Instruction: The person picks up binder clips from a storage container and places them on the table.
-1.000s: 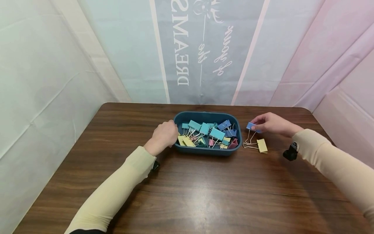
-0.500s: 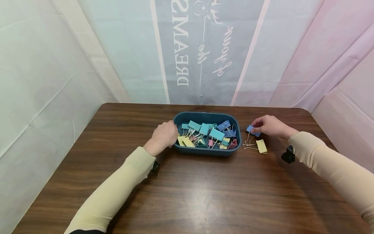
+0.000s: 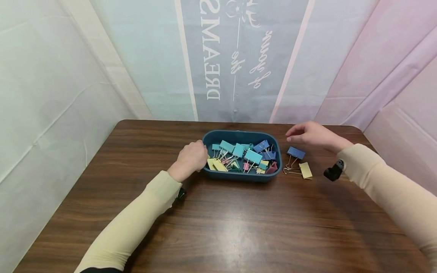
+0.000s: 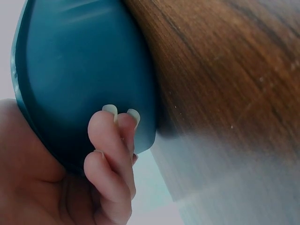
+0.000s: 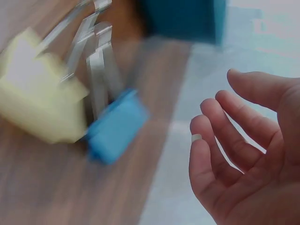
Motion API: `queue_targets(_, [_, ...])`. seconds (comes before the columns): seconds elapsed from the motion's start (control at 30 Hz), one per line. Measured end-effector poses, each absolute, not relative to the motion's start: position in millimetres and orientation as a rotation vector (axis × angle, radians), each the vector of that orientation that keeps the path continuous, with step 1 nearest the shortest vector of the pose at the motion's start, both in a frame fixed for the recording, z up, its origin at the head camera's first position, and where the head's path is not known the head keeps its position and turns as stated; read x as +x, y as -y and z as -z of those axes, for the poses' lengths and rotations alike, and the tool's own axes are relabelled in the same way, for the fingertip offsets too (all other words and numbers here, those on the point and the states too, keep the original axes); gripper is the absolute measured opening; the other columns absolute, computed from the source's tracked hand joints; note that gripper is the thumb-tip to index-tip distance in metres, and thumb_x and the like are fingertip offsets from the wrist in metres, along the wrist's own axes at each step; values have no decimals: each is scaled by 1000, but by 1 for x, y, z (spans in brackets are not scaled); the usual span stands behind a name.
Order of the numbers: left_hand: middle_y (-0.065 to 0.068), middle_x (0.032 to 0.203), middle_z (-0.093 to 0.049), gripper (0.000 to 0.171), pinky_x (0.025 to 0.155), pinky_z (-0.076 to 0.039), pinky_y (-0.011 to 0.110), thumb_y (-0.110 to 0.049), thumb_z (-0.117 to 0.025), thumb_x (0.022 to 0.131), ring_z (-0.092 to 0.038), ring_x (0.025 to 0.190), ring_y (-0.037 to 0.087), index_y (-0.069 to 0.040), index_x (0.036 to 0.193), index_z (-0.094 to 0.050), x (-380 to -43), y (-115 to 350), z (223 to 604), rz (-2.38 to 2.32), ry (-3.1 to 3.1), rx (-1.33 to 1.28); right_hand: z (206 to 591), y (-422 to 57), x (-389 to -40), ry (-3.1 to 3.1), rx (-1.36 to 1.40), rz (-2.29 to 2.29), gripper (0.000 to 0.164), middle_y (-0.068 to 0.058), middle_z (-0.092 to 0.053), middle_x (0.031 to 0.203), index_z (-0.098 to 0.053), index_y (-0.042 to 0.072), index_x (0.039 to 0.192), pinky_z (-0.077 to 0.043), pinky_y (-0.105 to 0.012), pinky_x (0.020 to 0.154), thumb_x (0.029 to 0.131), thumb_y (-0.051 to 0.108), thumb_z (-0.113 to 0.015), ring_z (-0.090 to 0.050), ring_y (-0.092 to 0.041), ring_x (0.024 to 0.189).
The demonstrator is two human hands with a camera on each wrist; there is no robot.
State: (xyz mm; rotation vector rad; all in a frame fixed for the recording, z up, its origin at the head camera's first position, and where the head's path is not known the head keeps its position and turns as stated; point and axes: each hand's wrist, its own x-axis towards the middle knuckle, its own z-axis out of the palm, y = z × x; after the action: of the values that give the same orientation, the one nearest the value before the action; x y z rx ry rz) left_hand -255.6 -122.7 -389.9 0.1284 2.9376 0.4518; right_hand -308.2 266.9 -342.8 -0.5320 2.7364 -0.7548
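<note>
Left sleeve (image 3: 136, 220): one, pale, on the left arm.
Left hand (image 3: 190, 156): one. Its fingers are bent and it grips the left end of the box. Fingertips press on the outside wall.
Box (image 3: 235, 176): one, dark blue-green, on the brown table (image 3: 218, 231).
Clips in the box: lots, in a heap. Some hide others, so I cannot count them all.
Yellow clips (image 3: 220, 165): at least two at the left end.
Light blue clips (image 3: 253, 156): at least four.
Pink clip (image 3: 246, 167): one I can see.
Dark blue clips (image 3: 261, 146): at least two, near the right end.
Red clip (image 3: 272, 168): one I can see, in the near right corner.
Clips on the table: two, right of the box. One blue clip (image 3: 296, 152), and one yellow clip (image 3: 306, 170) just nearer.
Right hand (image 3: 314, 134): one, above the blue clip. Fingers loosely bent, thumb apart, nothing in it.
</note>
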Motion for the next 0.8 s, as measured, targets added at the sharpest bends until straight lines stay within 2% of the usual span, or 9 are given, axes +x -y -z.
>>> queue_targets(0.13, [14, 80, -55, 39, 39, -47, 28, -23, -36, 108, -59, 53, 22, 9, 121, -53, -256, 123, 389, -457, -2930, 119, 325, -242, -310, -2701, -556, 854, 34, -9, -66, 120, -69, 12, 121, -47, -44, 88, 97, 35, -66, -60, -25, 105])
queue_targets(0.37, [14, 80, -55, 40, 39, -47, 28, -23, -36, 108, -59, 53, 22, 10, 123, -53, -257, 123, 390, -474, -2917, 118, 317, -194, -322, -2650, -716, 890, 28, -4, -67, 117, -70, 13, 119, -47, -46, 93, 97, 31, -66, -60, -23, 107])
queue_targets(0.8, [14, 81, -55, 39, 40, -48, 28, -23, -39, 107, -59, 53, 23, 9, 123, -53, -256, 124, 389, -461, -2916, 114, 334, -108, -337, -2406, -840, 903, 30, -6, -70, 110, -68, 4, 120, -51, -41, 89, 97, 21, -66, -63, -22, 99])
